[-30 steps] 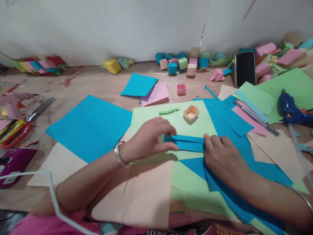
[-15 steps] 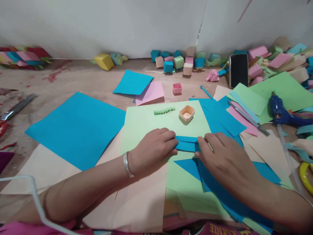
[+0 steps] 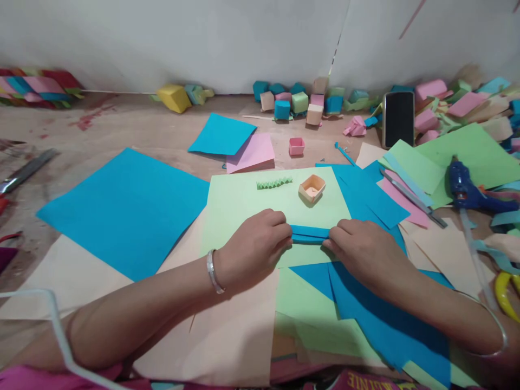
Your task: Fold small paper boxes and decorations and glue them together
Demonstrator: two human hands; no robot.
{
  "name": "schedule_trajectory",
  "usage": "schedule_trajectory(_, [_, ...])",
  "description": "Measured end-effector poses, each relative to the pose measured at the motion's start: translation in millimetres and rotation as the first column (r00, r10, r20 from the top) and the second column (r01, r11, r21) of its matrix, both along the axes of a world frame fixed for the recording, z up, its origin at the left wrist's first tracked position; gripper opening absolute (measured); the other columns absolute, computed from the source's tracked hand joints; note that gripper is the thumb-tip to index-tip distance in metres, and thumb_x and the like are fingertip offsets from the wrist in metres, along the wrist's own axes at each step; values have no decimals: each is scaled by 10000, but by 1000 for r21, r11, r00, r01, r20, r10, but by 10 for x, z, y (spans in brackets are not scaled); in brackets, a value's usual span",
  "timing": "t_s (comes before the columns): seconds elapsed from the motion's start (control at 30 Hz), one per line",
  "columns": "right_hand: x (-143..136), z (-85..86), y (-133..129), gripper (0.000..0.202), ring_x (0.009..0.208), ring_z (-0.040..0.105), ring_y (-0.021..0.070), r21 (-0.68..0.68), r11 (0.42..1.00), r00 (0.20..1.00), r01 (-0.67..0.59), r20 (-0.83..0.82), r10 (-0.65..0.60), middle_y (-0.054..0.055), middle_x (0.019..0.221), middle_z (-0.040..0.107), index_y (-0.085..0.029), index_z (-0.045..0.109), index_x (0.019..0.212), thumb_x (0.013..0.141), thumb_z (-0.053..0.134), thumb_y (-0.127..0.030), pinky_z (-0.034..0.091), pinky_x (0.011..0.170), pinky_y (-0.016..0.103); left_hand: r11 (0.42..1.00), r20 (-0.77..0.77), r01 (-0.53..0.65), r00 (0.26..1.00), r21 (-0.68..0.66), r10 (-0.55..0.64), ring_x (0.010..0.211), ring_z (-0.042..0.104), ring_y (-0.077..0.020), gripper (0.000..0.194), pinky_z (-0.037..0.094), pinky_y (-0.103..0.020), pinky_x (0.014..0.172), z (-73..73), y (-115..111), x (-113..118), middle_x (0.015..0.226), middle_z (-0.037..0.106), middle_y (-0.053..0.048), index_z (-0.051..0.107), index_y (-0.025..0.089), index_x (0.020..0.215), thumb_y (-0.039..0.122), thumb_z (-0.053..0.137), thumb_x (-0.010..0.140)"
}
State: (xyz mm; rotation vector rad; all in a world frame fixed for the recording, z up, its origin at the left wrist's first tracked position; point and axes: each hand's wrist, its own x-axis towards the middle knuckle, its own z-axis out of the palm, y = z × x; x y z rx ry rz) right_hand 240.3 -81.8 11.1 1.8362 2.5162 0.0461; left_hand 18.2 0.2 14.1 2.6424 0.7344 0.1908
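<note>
Left hand (image 3: 262, 241) and right hand (image 3: 361, 250) each pinch an end of the folded blue paper strip (image 3: 311, 233) over the light green sheet (image 3: 233, 208). If one presses harder, I'd guess the strip creases crooked; a careless nudge could tip that peach paper box (image 3: 312, 189).

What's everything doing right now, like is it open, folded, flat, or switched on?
Blue strip: folded, held at both ends
Left hand: closed on the strip's left end
Right hand: closed on its right end
Peach box: open-topped
Small pink box: open-topped
Green strip: pleated in zigzags
Large blue sheet: lying unfolded
Phone: propped up, screen dark
Glue gun: can't tell if on
</note>
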Motion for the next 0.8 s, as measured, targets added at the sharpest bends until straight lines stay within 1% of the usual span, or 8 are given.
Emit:
schedule_trajectory(0.13, [-3,14,23,287,637,474,172,-53,998,1000,26,-11,-27,38,678,569,-172,554,701,939,467,-306,138,570,322,997,27,-29,999,-75,31,754,490,-175,218,386,-307,654,-16,30,4,795,562,-41,597,160,832,247,436,951])
schedule_trajectory(0.27, [-26,57,36,286,629,510,173,-139,989,998,58,27,-55,41,672,598,-180,565,688,938,470,-283,121,562,328,990,27,-79,996,-118,82,754,507,-173,180,398,-307,668,-23,37,20,805,582,-35,588,170,863,243,445,943])
schedule_trajectory(0.37, [-38,67,53,269,633,541,184,-166,982,996,84,54,-76,49,682,620,-176,578,711,933,482,-292,126,554,324,987,13,-116,993,-108,118,731,503,-172,146,396,-307,645,-19,30,31,804,583,-34,565,169,856,230,452,927])
schedule_trajectory(0.47, [-31,54,76,269,625,559,187,-186,977,993,108,69,-96,57,709,641,-171,590,734,931,487,-322,142,544,314,989,-29,-131,991,-71,130,708,492,-177,159,380,-311,617,-11,17,27,777,574,-39,554,169,812,209,437,912])
schedule_trajectory(0.63, [-11,62,127,273,662,600,203,-272,941,979,200,81,-185,63,782,681,-184,612,790,926,494,-389,169,521,294,986,-83,-164,983,12,164,697,479,-185,151,347,-318,587,4,10,3,760,575,-44,542,175,773,220,456,889])
schedule_trajectory(0.7, [-10,77,148,277,669,612,210,-302,926,974,227,90,-210,62,795,688,-190,618,799,924,490,-402,169,511,290,986,-104,-164,981,16,165,693,480,-187,139,341,-318,583,11,17,0,755,587,-40,543,178,771,224,473,881])
schedule_trajectory(0.8, [-14,91,167,279,653,612,205,-316,917,969,245,104,-223,65,790,689,-192,628,797,917,501,-410,177,504,286,982,-120,-189,975,-14,186,689,493,-184,129,338,-310,581,24,35,-1,750,610,-33,558,182,775,234,496,875])
